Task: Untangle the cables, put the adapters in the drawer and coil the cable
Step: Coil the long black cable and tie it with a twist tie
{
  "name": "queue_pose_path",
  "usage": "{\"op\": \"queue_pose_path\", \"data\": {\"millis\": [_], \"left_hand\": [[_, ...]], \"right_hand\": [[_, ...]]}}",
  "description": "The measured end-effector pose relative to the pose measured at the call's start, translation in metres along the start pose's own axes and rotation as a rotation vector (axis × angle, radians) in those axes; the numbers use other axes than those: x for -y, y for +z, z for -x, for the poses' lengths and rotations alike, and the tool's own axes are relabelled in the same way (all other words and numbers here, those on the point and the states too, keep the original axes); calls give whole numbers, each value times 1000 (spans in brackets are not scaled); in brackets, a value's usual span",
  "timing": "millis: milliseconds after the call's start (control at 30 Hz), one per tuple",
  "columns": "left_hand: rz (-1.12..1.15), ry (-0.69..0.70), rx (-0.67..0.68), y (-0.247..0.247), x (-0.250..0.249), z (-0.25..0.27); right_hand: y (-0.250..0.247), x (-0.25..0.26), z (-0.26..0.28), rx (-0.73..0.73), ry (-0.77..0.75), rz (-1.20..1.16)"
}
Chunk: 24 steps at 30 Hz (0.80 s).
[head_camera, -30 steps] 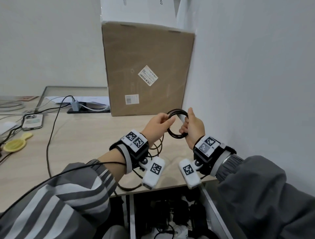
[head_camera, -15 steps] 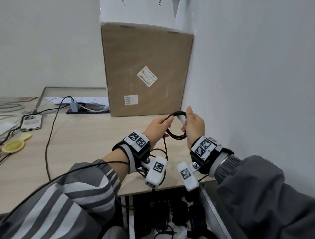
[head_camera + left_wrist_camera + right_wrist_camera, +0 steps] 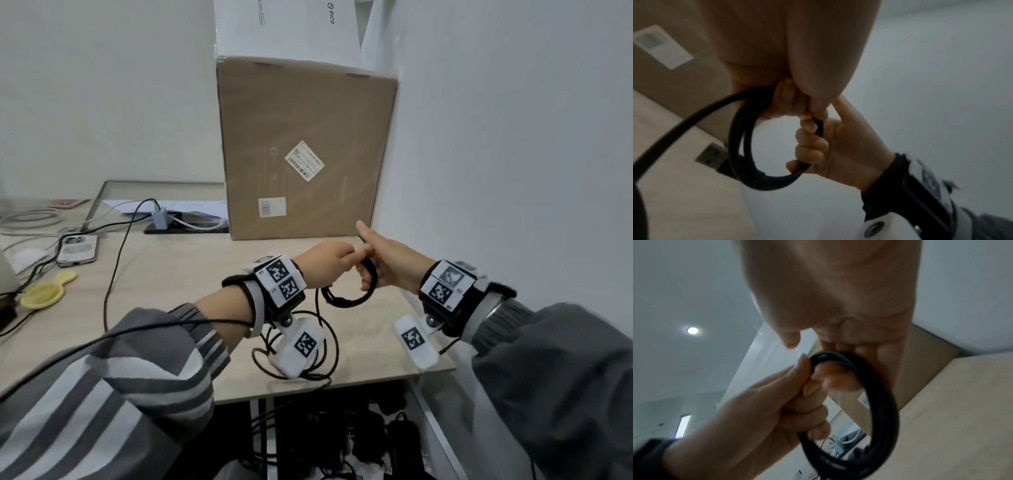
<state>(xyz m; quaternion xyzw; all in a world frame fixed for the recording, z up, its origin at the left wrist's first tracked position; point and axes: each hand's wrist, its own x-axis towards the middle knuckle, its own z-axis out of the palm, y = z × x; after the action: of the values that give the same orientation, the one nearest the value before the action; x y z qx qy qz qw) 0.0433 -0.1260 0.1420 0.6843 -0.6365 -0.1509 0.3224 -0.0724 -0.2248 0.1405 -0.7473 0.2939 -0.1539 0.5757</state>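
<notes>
Black cable (image 3: 346,298) coiled into small loops, held above desk.

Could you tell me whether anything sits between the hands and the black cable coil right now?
Nothing visible does: the left hand and right hand both grip the black cable coil directly, above the desk.
</notes>
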Motion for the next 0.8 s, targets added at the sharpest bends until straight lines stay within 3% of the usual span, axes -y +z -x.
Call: {"op": "queue_pose_path", "data": {"millis": [67,133,267,467,667,800], "left_hand": [[-49,33,-1,-4,-7,-2],[127,8,-62,-5,-4,-4],[657,-21,-75,-7,15,6],[962,-10,-50,-24,33,11],[586,-7,-52,-33,63,3],[372,-112,-96,-32,88,-9]], "right_hand": [[6,10,1,-32,0,87],[13,15,-2,-173,-72,107],[25,22,-12,-381,-131,-173],[36,39,-29,-509,-161,-440],[37,40,-60,-483,-99,-622],[36,46,-76,-472,-114,-600]]}}
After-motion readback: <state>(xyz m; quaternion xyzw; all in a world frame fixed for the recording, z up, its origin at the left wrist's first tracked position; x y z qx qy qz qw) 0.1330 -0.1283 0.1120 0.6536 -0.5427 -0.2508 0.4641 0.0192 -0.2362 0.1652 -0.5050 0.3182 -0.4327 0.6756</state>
